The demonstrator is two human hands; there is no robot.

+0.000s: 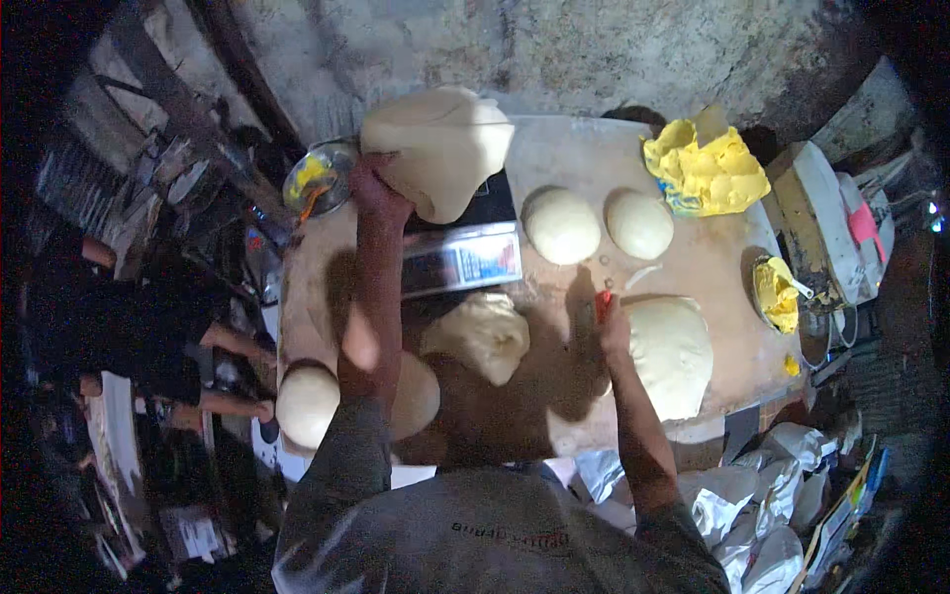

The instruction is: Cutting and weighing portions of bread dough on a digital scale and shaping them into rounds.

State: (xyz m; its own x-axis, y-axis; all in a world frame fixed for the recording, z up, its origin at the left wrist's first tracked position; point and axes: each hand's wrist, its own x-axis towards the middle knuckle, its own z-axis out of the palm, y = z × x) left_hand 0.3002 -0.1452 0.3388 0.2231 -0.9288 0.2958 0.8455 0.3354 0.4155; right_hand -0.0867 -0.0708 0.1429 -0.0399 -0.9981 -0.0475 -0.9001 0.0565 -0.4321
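While the left hand [381, 188] has hold of a big floppy slab [435, 144] of dough by its lower left edge, the right one [615, 332] is down over the surface [740, 332] with a small tool [606, 305]. The left fingers are mostly tucked out of sight by the dough, so I can't tell how far they're curled. The slab hangs over the back of the scale [462, 262], and I can't tell if any of it touches. The right fingers are closed around the tool, which has some red on it; its other end is too dark to make out.

Just beside the right hand sits a wide, flattish mound [673, 356] of dough, and a lumpy piece [480, 337] lies right in front of the scale. Two neat balls [561, 227] sit to the right of the scale, near each other, and two more rounds [308, 406] are at the near left, one partly behind the left arm.

Far right corner has a big yellow block [717, 168], with a small tub [775, 294] of yellow stuff nearer. A metal bowl [320, 183] with yellow smears is at the far left. Off left, a co-worker's hand [262, 409] is close to the edge.
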